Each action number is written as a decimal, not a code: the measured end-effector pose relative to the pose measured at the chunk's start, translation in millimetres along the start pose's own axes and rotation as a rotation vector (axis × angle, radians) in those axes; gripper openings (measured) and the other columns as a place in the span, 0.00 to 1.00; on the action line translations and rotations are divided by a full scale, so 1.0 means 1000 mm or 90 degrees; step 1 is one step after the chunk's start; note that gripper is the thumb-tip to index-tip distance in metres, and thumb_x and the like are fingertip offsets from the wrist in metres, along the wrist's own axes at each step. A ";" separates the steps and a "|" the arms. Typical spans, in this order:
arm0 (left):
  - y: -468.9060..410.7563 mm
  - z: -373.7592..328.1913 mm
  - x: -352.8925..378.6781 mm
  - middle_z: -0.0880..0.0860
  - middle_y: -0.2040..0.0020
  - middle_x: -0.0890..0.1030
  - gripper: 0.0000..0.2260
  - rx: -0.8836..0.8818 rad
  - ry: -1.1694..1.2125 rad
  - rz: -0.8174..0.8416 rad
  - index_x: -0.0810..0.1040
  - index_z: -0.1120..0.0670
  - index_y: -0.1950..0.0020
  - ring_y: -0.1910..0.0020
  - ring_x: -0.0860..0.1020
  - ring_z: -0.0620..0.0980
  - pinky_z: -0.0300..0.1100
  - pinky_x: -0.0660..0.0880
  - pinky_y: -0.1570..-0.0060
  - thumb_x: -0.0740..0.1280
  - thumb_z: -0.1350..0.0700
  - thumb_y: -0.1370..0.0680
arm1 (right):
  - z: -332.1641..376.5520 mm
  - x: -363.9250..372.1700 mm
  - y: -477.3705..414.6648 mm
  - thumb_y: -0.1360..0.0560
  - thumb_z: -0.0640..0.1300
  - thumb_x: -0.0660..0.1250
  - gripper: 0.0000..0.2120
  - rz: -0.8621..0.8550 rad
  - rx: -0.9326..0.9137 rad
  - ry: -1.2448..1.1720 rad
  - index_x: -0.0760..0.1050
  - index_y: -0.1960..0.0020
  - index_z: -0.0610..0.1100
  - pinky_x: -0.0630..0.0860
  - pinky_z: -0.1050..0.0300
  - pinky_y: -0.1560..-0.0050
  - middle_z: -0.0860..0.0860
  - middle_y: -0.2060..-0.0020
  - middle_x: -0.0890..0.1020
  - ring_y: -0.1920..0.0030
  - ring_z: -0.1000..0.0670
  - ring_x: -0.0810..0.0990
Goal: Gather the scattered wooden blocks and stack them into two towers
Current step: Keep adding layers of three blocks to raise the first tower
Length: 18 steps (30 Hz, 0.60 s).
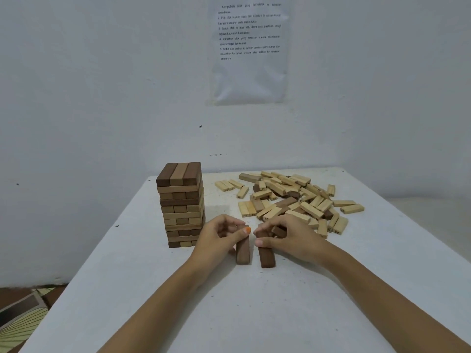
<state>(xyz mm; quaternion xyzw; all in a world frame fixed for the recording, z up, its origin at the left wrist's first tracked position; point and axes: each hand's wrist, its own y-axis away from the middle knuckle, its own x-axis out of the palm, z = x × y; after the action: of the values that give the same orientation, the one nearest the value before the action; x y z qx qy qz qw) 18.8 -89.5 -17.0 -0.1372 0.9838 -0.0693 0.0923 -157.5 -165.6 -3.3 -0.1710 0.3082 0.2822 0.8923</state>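
Currently, the left hand (221, 236) pinches one dark block (243, 252) between thumb and fingers, and the right hand (286, 236) grips a second dark block (266, 257). Both blocks rest side by side, slightly apart, on the white worktop (229, 314). Just left of the hands stands a tower (181, 205) of mixed light and dark blocks. Behind the right hand lies the pile of scattered blocks (293, 197). A printed sheet (249, 47) hangs on the wall.
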 end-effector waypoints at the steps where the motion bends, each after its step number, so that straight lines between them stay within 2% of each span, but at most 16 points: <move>1: 0.000 0.001 0.000 0.54 0.57 0.81 0.07 0.000 -0.020 -0.005 0.81 0.55 0.52 0.60 0.77 0.43 0.34 0.74 0.66 0.74 0.56 0.28 | -0.001 0.001 0.000 0.32 0.52 0.77 0.12 -0.013 -0.009 -0.006 0.83 0.50 0.50 0.72 0.72 0.57 0.59 0.58 0.82 0.56 0.63 0.78; 3: -0.001 0.003 0.001 0.53 0.56 0.81 0.07 0.009 -0.074 -0.023 0.82 0.53 0.53 0.61 0.75 0.43 0.33 0.72 0.66 0.75 0.54 0.29 | -0.001 0.003 0.001 0.34 0.50 0.79 0.13 -0.028 -0.019 -0.030 0.83 0.51 0.48 0.72 0.70 0.61 0.56 0.60 0.81 0.60 0.63 0.77; 5: -0.002 0.005 0.002 0.51 0.58 0.80 0.07 0.015 -0.104 -0.036 0.82 0.52 0.54 0.62 0.73 0.43 0.31 0.71 0.65 0.75 0.53 0.29 | -0.002 0.004 0.002 0.35 0.49 0.79 0.15 -0.036 -0.021 -0.038 0.82 0.51 0.48 0.72 0.70 0.61 0.55 0.57 0.82 0.58 0.62 0.78; 8: -0.004 0.008 0.002 0.50 0.60 0.80 0.07 0.012 -0.116 -0.052 0.82 0.52 0.56 0.62 0.74 0.43 0.32 0.71 0.63 0.75 0.53 0.30 | -0.005 0.004 0.000 0.34 0.50 0.79 0.15 -0.042 -0.007 -0.063 0.81 0.51 0.50 0.73 0.69 0.60 0.53 0.59 0.81 0.59 0.60 0.78; 10: -0.004 0.009 0.002 0.49 0.61 0.79 0.07 0.008 -0.135 -0.065 0.82 0.53 0.56 0.62 0.74 0.43 0.33 0.71 0.63 0.76 0.52 0.30 | -0.002 0.002 0.001 0.30 0.53 0.75 0.12 -0.021 0.042 -0.139 0.80 0.50 0.49 0.76 0.62 0.56 0.51 0.58 0.81 0.58 0.55 0.79; 12: -0.004 0.009 0.002 0.49 0.63 0.79 0.07 0.005 -0.153 -0.072 0.82 0.54 0.57 0.64 0.74 0.43 0.32 0.71 0.64 0.76 0.53 0.30 | 0.004 -0.003 0.004 0.26 0.55 0.67 0.14 0.025 0.129 -0.273 0.81 0.48 0.47 0.71 0.60 0.64 0.51 0.58 0.80 0.62 0.53 0.75; 13: -0.004 0.009 0.002 0.50 0.64 0.79 0.07 0.005 -0.152 -0.069 0.81 0.55 0.58 0.65 0.75 0.43 0.32 0.72 0.64 0.76 0.54 0.30 | 0.006 -0.007 0.005 0.26 0.54 0.64 0.15 0.042 0.155 -0.312 0.82 0.47 0.47 0.69 0.60 0.64 0.50 0.57 0.79 0.62 0.53 0.74; 14: -0.003 0.008 0.002 0.51 0.66 0.79 0.07 0.006 -0.145 -0.062 0.81 0.56 0.59 0.67 0.76 0.44 0.32 0.73 0.65 0.76 0.55 0.30 | 0.006 -0.010 0.005 0.25 0.52 0.61 0.15 0.050 0.156 -0.317 0.83 0.47 0.47 0.71 0.59 0.61 0.50 0.54 0.80 0.60 0.52 0.75; 16: -0.002 0.007 0.004 0.51 0.67 0.79 0.06 0.013 -0.142 -0.048 0.80 0.57 0.59 0.69 0.77 0.43 0.32 0.74 0.66 0.75 0.57 0.29 | 0.004 -0.016 0.004 0.20 0.42 0.57 0.15 0.060 0.134 -0.288 0.83 0.46 0.49 0.75 0.58 0.48 0.51 0.45 0.81 0.48 0.51 0.78; 17: -0.001 0.006 0.004 0.52 0.67 0.78 0.06 0.019 -0.145 -0.042 0.80 0.58 0.58 0.70 0.76 0.42 0.32 0.74 0.67 0.75 0.58 0.29 | 0.005 -0.018 0.005 0.19 0.38 0.57 0.16 0.073 0.128 -0.277 0.82 0.44 0.48 0.75 0.61 0.45 0.51 0.42 0.80 0.43 0.52 0.78; 18: -0.001 0.006 0.005 0.52 0.66 0.78 0.05 0.024 -0.147 -0.035 0.80 0.58 0.57 0.69 0.76 0.43 0.31 0.73 0.67 0.74 0.58 0.28 | 0.005 -0.019 0.005 0.20 0.36 0.59 0.14 0.089 0.126 -0.273 0.82 0.43 0.46 0.74 0.65 0.46 0.50 0.43 0.80 0.43 0.53 0.78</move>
<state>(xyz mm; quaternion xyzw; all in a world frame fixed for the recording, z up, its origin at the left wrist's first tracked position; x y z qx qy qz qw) 16.0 -92.7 -23.4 -0.1696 0.9610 -0.0738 0.2057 -171.0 -167.3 12.0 0.0028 0.1488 0.3416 0.9280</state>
